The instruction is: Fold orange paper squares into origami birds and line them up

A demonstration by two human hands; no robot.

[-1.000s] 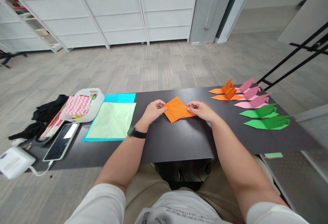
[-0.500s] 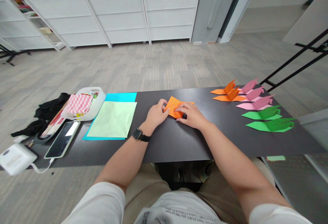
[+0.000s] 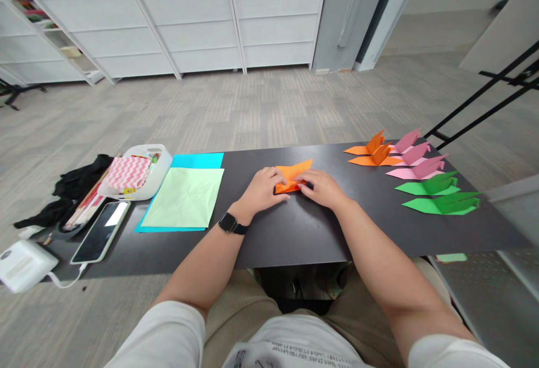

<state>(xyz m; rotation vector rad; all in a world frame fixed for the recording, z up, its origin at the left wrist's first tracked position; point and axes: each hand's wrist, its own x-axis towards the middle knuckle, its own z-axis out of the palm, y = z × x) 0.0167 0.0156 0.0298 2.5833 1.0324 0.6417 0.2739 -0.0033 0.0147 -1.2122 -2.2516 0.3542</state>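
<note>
A partly folded sheet of orange origami paper (image 3: 291, 173) lies on the dark table between my hands. My left hand (image 3: 265, 188) grips its left side, with the thumb along the near edge. At the right side, my right hand (image 3: 322, 187) has its fingers closed on the paper; a small black thing, too small to name, shows by those fingers. Both hands cover parts of the fold. To the right stand folded paper birds: orange ones (image 3: 376, 158), pink ones (image 3: 416, 166) and green ones (image 3: 442, 205).
Left of my hands, a pale green paper sheet (image 3: 183, 196) rests on blue sheets (image 3: 197, 160). Farther left are a white basket (image 3: 162, 174), a phone (image 3: 101, 233) with a cable, a white charger (image 3: 25, 267) and black cloth (image 3: 86, 180). The dark table (image 3: 290, 239) is narrow.
The orange paper has been turned, and its outline is now longer and lower with a point at the upper right. My left hand has shifted along its left side; the right hand still grips it.
</note>
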